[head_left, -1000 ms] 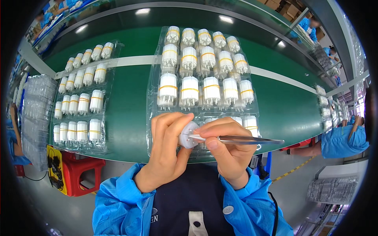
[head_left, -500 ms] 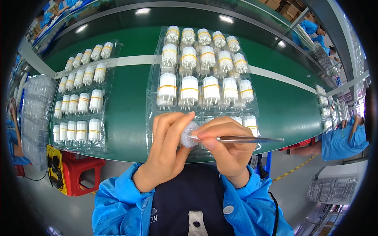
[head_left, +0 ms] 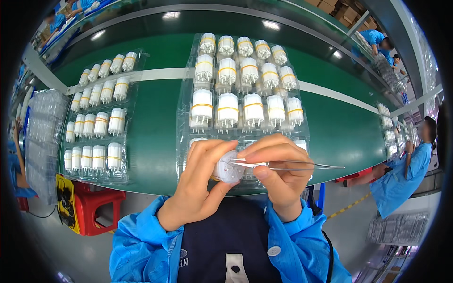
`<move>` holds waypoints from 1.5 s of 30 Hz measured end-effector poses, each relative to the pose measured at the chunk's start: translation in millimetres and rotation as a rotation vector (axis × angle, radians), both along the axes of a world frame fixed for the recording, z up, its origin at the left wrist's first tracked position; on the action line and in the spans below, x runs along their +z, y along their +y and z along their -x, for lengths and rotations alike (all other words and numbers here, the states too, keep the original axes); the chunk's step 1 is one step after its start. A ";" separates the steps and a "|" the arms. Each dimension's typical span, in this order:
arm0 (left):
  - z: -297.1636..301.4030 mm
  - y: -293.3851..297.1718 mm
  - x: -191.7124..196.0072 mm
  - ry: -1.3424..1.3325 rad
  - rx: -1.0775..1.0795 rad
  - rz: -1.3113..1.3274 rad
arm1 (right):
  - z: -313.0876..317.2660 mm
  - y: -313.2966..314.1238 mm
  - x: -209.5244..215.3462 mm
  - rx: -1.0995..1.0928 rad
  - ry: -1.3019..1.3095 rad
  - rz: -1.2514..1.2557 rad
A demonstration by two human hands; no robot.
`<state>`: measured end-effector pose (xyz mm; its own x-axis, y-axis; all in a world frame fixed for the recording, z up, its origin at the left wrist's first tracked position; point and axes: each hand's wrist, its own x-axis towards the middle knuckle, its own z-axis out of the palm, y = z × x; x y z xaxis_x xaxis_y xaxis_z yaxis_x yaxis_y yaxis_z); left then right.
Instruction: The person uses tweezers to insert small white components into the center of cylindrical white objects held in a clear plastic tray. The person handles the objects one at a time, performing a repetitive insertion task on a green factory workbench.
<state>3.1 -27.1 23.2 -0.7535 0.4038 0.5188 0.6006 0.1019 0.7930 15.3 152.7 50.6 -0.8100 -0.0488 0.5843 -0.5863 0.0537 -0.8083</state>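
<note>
Snugly, left grip around cylinder, right grip pinching tweezers, tray beneath, green tabletop beyond its edges.

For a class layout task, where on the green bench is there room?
The green bench is bare between left tray and middle tray, and right of the latter, either side of the white stripe. White cylinders crowd both trays; left hand and right hand partly cover the middle tray's near part.

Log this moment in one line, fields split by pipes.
left hand: holds round pale part | right hand: holds tweezers, tips at part's face | beyond hands: clear tray holding white cylinders
</note>
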 end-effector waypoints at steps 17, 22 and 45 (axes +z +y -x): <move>-1.4 -1.9 -1.9 -0.076 -0.061 -0.037 | 2.4 1.5 -1.4 0.075 0.020 -0.002; -2.0 -1.2 -2.8 -0.083 -0.053 -0.038 | 1.1 1.7 -0.4 0.054 0.002 -0.035; -1.6 1.0 -1.9 0.006 -0.010 0.007 | -6.0 -3.4 -1.8 -0.020 -0.079 0.043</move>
<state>4.7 -26.1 21.3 -0.7460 0.4153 0.5205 0.6066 0.1012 0.7886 21.3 149.2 48.8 -0.8544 -0.0084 0.5195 -0.5195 0.0289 -0.8540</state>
